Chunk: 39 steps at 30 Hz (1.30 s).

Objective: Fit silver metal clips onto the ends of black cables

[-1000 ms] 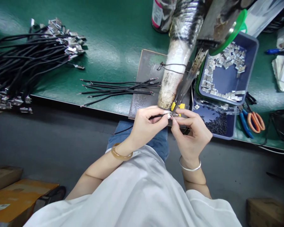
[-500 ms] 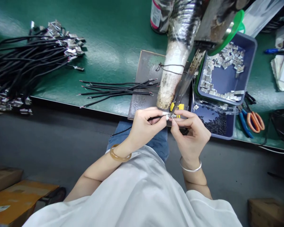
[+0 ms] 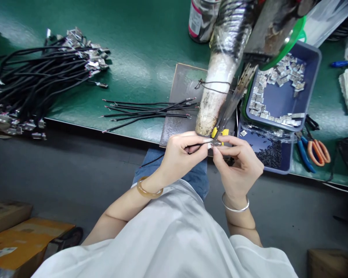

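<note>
My left hand (image 3: 185, 154) is closed on a black cable (image 3: 153, 161), its fingers near one end and the other end trailing over my lap. In my right hand (image 3: 239, 158), thumb and fingertips pinch a small metal connector (image 3: 216, 143) at that cable end. The two hands meet just below the tip of a dark metal tool (image 3: 234, 96) with yellow pieces (image 3: 225, 132) beside it. Exactly how wire and connector touch is too small to make out. Several loose black cables (image 3: 145, 112) with stripped ends lie on the bench to the left.
A big bundle of cables with metal connectors (image 3: 46, 73) lies at left. A wrapped white tube (image 3: 213, 92) comes down over a grey board (image 3: 179, 92). Right of it, a blue tray (image 3: 313, 77) of connectors overlaps a bin of small black parts (image 3: 290, 154). Orange-handled pliers (image 3: 319, 152) lie beyond.
The whole scene has shifted slightly right in view. My fingers have closed in around the connector, and the right thumb has moved a little; both hands keep their hold.
</note>
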Tool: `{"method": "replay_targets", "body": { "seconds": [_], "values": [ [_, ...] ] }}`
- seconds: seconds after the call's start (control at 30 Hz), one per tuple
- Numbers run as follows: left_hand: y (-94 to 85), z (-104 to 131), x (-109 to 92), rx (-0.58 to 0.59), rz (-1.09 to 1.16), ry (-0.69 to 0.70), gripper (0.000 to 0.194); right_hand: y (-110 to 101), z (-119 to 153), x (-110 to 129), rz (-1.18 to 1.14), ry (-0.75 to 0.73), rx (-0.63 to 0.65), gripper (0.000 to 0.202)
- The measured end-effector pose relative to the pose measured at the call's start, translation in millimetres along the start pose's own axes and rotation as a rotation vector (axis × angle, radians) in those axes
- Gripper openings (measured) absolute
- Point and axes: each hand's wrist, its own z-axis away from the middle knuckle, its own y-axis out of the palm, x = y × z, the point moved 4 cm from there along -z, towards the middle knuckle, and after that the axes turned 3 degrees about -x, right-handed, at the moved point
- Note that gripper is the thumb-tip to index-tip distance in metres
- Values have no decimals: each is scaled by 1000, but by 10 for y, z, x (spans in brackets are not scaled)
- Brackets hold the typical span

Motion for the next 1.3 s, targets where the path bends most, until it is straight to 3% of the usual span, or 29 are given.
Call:
{"method": "replay_targets", "body": {
  "seconds": [0.13,0.47,0.73,0.97,1.13,1.3],
  "values": [
    [-2,-10,-31,-3,4,27,16,-9,12,19,10,-4,-11,16],
    [13,-10,17,62,39,-77,16,-29,103,-31,45,-32,52,16],
    [7,27,-2,73,36,-59,15,-26,110,11,18,-61,10,16],
    [-8,69,-43,66,-71,45,18,-2,119,-44,-127,159,18,13],
    [22,39,-26,52,-106,76,16,5,61,5,-14,-4,7,16],
    [38,11,-25,0,-149,115,15,20,10,9,29,-53,5,19]
  ]
}}
